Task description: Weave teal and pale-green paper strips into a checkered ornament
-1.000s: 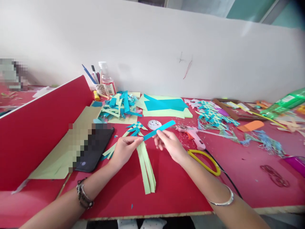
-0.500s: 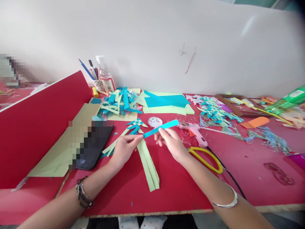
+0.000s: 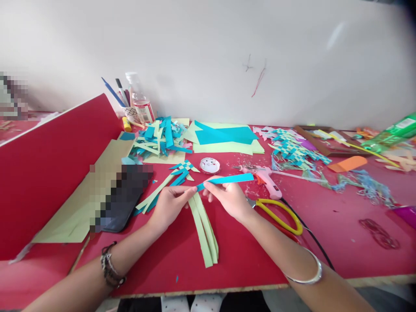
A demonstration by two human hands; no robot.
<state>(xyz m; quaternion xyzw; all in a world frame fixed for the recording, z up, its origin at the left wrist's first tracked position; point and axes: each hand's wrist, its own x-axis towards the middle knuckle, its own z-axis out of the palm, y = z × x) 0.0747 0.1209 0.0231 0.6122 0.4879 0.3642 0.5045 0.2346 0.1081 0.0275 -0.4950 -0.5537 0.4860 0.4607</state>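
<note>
A blue paper strip [image 3: 237,178] stretches between my hands above the red table. My left hand [image 3: 172,203] pinches its left end between thumb and fingers. Close beside, my right hand [image 3: 227,197] grips the same strip further along, its free end pointing right. Pale green paper strips [image 3: 205,234] hang down from under my left fingers toward the table's front; where they are held is hidden. Just behind my left hand lies a small woven blue and green paper piece [image 3: 184,167] with long loose tails.
Scissors with yellow handles [image 3: 282,216] and a pink glue gun [image 3: 268,180] lie right of my right hand. Behind are a round white lid [image 3: 209,165], cut strips [image 3: 162,138] and paper sheets [image 3: 224,147]. A black phone-like object [image 3: 126,208] lies left; woven pieces [image 3: 295,147] lie right.
My right hand has slid left along the blue strip, nearer my left hand. The strip's free end has tipped lower and points more to the right.
</note>
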